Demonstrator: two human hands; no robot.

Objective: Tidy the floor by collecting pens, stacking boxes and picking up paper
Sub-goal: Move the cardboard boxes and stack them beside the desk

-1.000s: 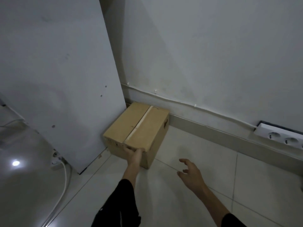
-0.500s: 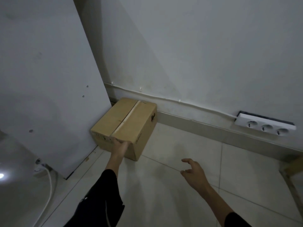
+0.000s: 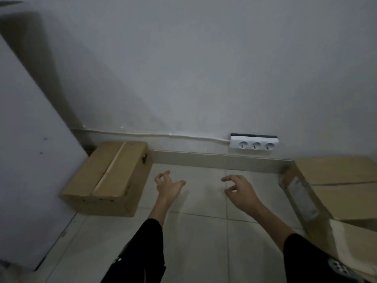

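A taped brown cardboard box (image 3: 110, 176) sits on the tiled floor in the corner, against the white panel and the wall. My left hand (image 3: 168, 185) hovers just right of it, fingers spread, holding nothing. My right hand (image 3: 239, 190) is open above the floor tiles, also with nothing in it. A larger cardboard box (image 3: 334, 186) with a white label on its side stands at the right edge, partly cut off. No pens or paper are visible.
A white leaning panel (image 3: 30, 160) fills the left side. A white three-socket power strip (image 3: 254, 143) is mounted on the wall above the skirting, with a thin cable running left. Bare floor tiles (image 3: 204, 242) lie between the two boxes.
My left hand has let go of the small box and moved right of it. The view has swung right, bringing the larger box into sight.
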